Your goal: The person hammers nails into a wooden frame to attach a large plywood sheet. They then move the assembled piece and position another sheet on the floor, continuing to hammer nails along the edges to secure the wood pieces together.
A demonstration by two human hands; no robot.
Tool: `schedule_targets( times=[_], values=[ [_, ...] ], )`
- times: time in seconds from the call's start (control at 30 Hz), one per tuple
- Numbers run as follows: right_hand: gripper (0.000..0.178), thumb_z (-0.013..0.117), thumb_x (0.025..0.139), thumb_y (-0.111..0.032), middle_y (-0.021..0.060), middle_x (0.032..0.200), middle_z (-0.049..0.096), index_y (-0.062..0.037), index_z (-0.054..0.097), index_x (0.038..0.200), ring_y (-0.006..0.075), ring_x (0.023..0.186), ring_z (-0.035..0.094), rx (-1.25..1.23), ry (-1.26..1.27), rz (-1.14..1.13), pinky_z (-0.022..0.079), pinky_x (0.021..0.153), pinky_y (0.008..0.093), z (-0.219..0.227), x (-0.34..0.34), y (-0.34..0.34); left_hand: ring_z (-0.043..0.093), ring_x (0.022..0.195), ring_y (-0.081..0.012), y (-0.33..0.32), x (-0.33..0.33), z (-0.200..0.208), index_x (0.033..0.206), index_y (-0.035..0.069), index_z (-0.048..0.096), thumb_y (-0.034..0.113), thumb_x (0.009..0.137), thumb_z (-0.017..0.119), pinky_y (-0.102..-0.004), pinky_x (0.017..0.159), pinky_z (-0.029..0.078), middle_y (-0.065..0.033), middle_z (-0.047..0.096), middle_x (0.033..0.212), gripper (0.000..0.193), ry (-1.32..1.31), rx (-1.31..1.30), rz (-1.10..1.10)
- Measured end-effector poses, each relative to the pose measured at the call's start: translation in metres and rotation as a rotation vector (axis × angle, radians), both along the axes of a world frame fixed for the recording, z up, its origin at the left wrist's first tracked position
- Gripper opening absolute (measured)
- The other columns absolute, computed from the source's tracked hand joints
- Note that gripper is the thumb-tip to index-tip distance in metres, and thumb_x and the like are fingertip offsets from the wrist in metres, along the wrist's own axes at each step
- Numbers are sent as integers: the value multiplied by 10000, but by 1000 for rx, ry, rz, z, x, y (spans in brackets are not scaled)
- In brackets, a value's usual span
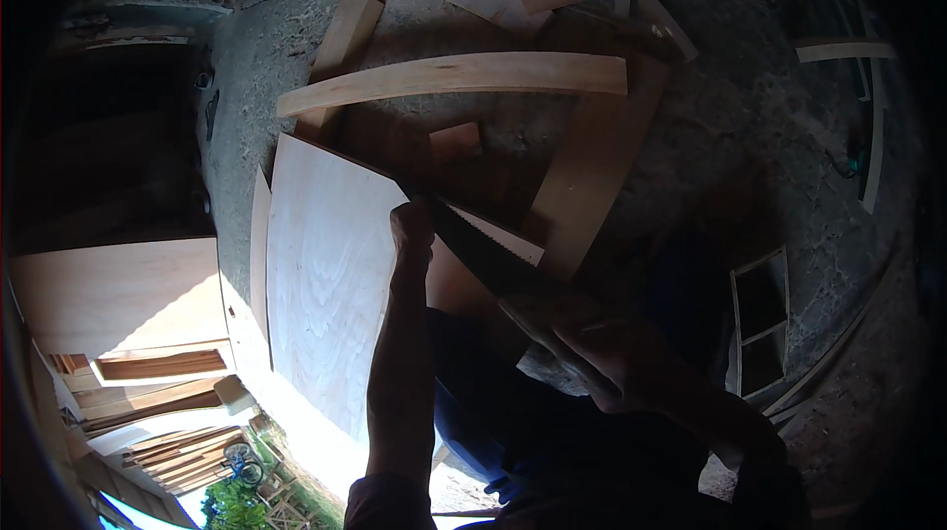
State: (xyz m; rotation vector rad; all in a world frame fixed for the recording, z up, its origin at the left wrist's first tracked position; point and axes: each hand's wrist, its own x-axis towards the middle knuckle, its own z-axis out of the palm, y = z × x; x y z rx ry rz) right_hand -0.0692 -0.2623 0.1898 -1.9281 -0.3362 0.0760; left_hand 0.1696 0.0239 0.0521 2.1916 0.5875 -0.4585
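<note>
My right hand [597,343] is wrapped round the handle end of a handsaw [483,256]. The dark blade slants up and left, its toothed edge facing the far right, and its far end meets the edge of a pale plywood sheet [330,274]. Close to that end, my left hand [412,224] is closed at the sheet's right edge; its fingertips are partly in shadow. Past the teeth, a narrow light strip of the wood [508,239] shows. Shadow hides much of the saw's handle.
Beyond the sheet, a long wooden board [454,74] lies across a thick timber [345,37]. A brown plank [602,155] and a small wood offcut [456,141] lie on the rough floor. A wooden frame [760,323] is at right; stacked boards [178,456] stand at lower left.
</note>
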Motion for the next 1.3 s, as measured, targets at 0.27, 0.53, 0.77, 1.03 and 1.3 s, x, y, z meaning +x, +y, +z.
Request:
schedule_targets(
  times=[0.27,0.53,0.77,1.03,1.3],
  values=[
    [614,744,739,-40,166,1022,683,-3,523,1311,295,912,704,-50,79,10,593,751,385,19,-21,-22,435,382,-144,-8,-19,1,557,38,533,236,871,541,-351,371,303,-45,457,464,371,-48,110,-114],
    [570,762,757,-66,165,1031,683,-1,550,1282,292,902,708,18,-25,-63,593,751,370,14,-7,-16,409,366,-153,-7,-4,-17,583,48,543,229,889,513,-353,368,306,-42,457,470,357,-14,26,-79],
    [558,760,778,-89,171,1023,687,13,544,1282,295,866,715,16,-82,-109,598,728,370,7,-3,-22,591,500,-200,7,-8,-26,615,27,550,212,934,449,-418,437,420,-98,549,544,382,-56,293,-351],
    [531,753,792,-116,187,1012,686,23,559,1265,312,881,712,11,83,-70,603,737,375,-1,-9,-16,517,458,-187,23,-4,-49,568,46,495,194,869,495,-374,428,355,-86,472,485,336,-199,213,-369],
    [553,747,789,-106,182,1065,672,-10,550,1296,313,913,704,21,69,-45,599,755,383,-4,-12,-16,505,441,-179,3,1,-34,580,22,595,254,838,547,-399,434,365,-98,506,489,350,15,37,-59]
  ],
)
